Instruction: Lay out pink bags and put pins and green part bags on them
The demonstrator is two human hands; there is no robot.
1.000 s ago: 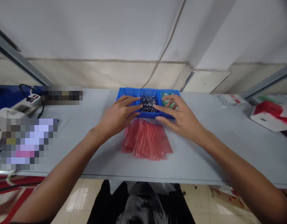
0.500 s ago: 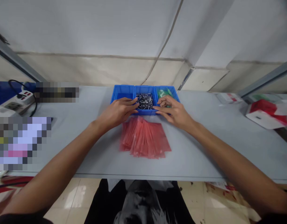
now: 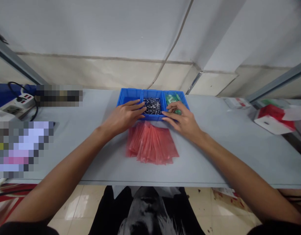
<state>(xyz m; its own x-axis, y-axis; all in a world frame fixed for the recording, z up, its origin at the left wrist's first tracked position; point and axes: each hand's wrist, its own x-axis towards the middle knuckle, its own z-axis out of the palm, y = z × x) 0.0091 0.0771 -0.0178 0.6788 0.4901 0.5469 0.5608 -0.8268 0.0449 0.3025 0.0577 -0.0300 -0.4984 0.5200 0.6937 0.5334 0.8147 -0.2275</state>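
Both hands lie open and hold nothing. The left hand [image 3: 124,117] rests palm-down with its fingers [image 3: 135,105] spread over the near rim of the blue bin row [image 3: 128,95]. The right hand [image 3: 184,120] mirrors it, loosely curved, at the row's other end. We cannot tell whether its fingertips touch the green pieces [image 3: 171,97] beneath them.

Between the two sets of fingertips sits the middle compartment with its heap of metal pins [image 3: 152,105]; the left index tip lies just beside that heap. Nearer the body, under the gap between the hands, a fan of red bags [image 3: 151,143] lies flat on the table [image 3: 214,153], its far edge close against the bins.

We judge the step in hand to be a two-handed bracing of the bins, with no part picked. A pick from this pose would call for a short inward reach and a fine fingertip pinch, since the pins are small and loose. Taking a bag would call for drawing one hand back toward the body.
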